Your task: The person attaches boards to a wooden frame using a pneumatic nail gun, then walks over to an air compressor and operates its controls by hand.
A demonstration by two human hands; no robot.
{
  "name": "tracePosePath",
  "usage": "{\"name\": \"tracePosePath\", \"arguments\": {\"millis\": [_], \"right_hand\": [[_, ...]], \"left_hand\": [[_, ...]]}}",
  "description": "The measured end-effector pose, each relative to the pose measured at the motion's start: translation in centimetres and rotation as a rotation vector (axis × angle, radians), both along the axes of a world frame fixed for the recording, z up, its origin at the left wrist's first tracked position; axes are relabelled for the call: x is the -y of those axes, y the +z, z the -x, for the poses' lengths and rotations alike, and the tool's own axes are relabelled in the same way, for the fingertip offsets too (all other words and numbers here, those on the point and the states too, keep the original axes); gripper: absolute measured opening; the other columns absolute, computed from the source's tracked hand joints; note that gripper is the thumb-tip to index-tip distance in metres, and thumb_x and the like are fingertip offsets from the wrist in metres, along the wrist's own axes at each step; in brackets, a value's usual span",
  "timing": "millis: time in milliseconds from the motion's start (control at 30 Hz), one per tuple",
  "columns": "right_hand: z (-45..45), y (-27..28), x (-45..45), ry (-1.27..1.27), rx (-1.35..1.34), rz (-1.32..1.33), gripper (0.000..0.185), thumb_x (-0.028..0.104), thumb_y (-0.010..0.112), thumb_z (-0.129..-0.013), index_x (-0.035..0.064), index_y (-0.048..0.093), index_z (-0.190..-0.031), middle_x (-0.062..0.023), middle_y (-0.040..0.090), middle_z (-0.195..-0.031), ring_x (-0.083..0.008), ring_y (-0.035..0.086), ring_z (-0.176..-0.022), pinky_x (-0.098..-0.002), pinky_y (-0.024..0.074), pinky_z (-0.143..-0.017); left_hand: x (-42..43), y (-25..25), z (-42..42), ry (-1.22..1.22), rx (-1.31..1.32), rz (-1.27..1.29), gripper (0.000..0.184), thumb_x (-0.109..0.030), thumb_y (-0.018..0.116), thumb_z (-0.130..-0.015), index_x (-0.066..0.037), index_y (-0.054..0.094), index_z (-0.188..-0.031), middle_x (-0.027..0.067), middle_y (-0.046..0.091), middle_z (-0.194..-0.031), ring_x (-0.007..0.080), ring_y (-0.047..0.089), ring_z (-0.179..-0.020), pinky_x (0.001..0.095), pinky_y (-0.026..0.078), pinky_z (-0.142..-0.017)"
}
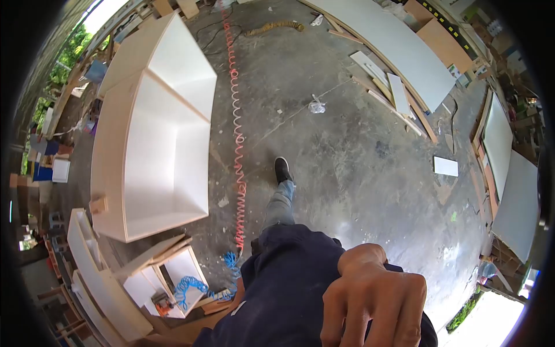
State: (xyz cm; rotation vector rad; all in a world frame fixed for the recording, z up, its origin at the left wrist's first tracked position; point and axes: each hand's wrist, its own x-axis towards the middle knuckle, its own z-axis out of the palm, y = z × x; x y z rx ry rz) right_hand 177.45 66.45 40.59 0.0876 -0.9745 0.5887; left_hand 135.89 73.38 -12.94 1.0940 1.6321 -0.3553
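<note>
I can't tell either grip (right hand point(376, 298) curled, left hand point(237, 296) mostly hidden); blue coiled plastic hose point(192, 281) looks light, springy, best held by an end.

Coiled plastic hose point(231, 260): bright blue. Open rectangular wooden cabinet point(153, 168): white inside, pale-tan edges. Concrete floor point(347, 162): mottled grey.

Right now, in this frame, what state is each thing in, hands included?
Right hand: fingers bent, any grip hidden.
Left hand: cannot be made out.
Large cabinet: open on one side, divided into two compartments.
Red coiled hose: stretched along the floor, coils bunched at the lower end.
Blue coiled hose: coiled, partly over the small box.
Small white panel: lying flat.
Plastic scrap: crumpled.
</note>
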Motion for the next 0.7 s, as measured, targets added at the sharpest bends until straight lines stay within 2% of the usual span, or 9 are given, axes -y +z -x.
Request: {"name": "tracePosePath", "arguments": {"millis": [167, 233, 300, 333, 367, 400, 433, 500, 700], "right_hand": [[-12.4, 2.4, -13.9, -0.267, 0.079, -0.512, 0.018, -0.006, 0.061, -0.087, -0.0105, 0.073, -0.101, -0.0191, 0.069, -0.077, -0.0186, 0.057, -0.048, -0.0277, 0.0428, -0.046], [-16.2, 3.2, -14.5, -0.050, 0.003, -0.052, 0.019, -0.006, 0.061, -0.087, -0.0116, 0.072, -0.101, -0.0189, 0.068, -0.075, -0.0187, 0.056, -0.047, -0.0284, 0.0415, -0.045], [-20.1, 3.0, -17.8, 0.060, -0.039, 0.085, 0.020, -0.006, 0.061, -0.087, -0.0130, 0.071, -0.103, -0.0182, 0.067, -0.072, -0.0186, 0.055, -0.046, -0.0290, 0.0391, -0.044], [-22.1, 2.8, -19.6, 0.080, -0.047, 0.080, 0.021, -0.006, 0.061, -0.087, -0.0136, 0.070, -0.104, -0.0179, 0.067, -0.071, -0.0186, 0.055, -0.045, -0.0292, 0.0381, -0.043], [-24.1, 2.5, -21.5, 0.099, -0.055, 0.076, 0.022, -0.006, 0.061, -0.087, -0.0141, 0.070, -0.105, -0.0175, 0.067, -0.070, -0.0186, 0.054, -0.045, -0.0293, 0.0372, -0.042], [-26.1, 2.4, -23.2, 0.130, -0.097, 0.108, 0.023, -0.007, 0.061, -0.086, -0.0149, 0.069, -0.106, -0.0170, 0.066, -0.069, -0.0185, 0.053, -0.044, -0.0295, 0.0353, -0.041], [-28.4, 2.0, -24.9, 0.152, -0.122, 0.123, 0.024, -0.008, 0.061, -0.086, -0.0153, 0.068, -0.107, -0.0167, 0.066, -0.068, -0.0185, 0.053, -0.044, -0.0297, 0.0343, -0.041], [-33.1, 1.1, -28.0, 0.197, -0.137, 0.167, 0.025, -0.009, 0.061, -0.085, -0.0159, 0.068, -0.108, -0.0169, 0.065, -0.068, -0.0185, 0.052, -0.043, -0.0297, 0.0327, -0.040], [-50.1, -1.3, -39.6, 0.146, -0.072, 0.056, 0.026, -0.001, 0.063, -0.088, -0.0151, 0.068, -0.110, -0.0169, 0.069, -0.072, -0.0197, 0.056, -0.046, -0.0292, 0.0373, -0.041]], "left_hand": [[-16.5, -3.6, -13.0, -0.606, -0.012, -0.130, 0.049, -0.046, 0.053, -0.095, -0.003, 0.072, -0.081, 0.0163, 0.070, -0.075, 0.0310, 0.070, -0.069, 0.0479, 0.053, -0.066], [-24.8, -5.1, -20.7, -1.057, 0.017, -0.444, 0.049, -0.046, 0.053, -0.095, -0.004, 0.072, -0.080, 0.0163, 0.070, -0.075, 0.0310, 0.070, -0.069, 0.0481, 0.053, -0.067], [-33.5, -6.5, -30.5, -0.983, 0.128, -0.704, 0.050, -0.046, 0.053, -0.095, -0.004, 0.072, -0.080, 0.0164, 0.070, -0.074, 0.0311, 0.070, -0.068, 0.0483, 0.053, -0.067], [-36.6, -2.3, -37.8, -0.365, 0.262, -0.405, 0.024, -0.025, 0.065, -0.092, -0.005, 0.073, -0.102, 0.0075, 0.070, -0.085, 0.0207, 0.067, -0.069, 0.0358, 0.053, -0.058], [-39.3, 1.4, -44.9, -0.187, 0.396, -0.375, 0.027, -0.023, 0.064, -0.096, -0.004, 0.070, -0.113, 0.0038, 0.068, -0.086, 0.0136, 0.065, -0.071, 0.0292, 0.049, -0.054], [-43.4, -1.1, -49.1, -0.310, 0.405, -0.514, 0.034, -0.023, 0.064, -0.097, -0.002, 0.066, -0.124, 0.0046, 0.069, -0.087, 0.0133, 0.065, -0.071, 0.0270, 0.050, -0.057], [-46.0, 1.4, -54.8, -0.240, 0.425, -0.495, 0.042, -0.021, 0.070, -0.089, 0.004, 0.067, -0.123, 0.0131, 0.073, -0.095, 0.0169, 0.067, -0.082, 0.0347, 0.053, -0.073], [-48.4, 7.6, -64.8, -0.069, 0.638, -0.482, 0.045, -0.022, 0.070, -0.089, 0.004, 0.065, -0.126, 0.0126, 0.074, -0.098, 0.0178, 0.068, -0.085, 0.0340, 0.054, -0.076], [-56.6, 0.7, -76.3, -0.363, 0.551, -0.501, 0.044, -0.024, 0.071, -0.088, 0.001, 0.068, -0.124, 0.0114, 0.074, -0.096, 0.0187, 0.068, -0.083, 0.0332, 0.053, -0.077]]}}
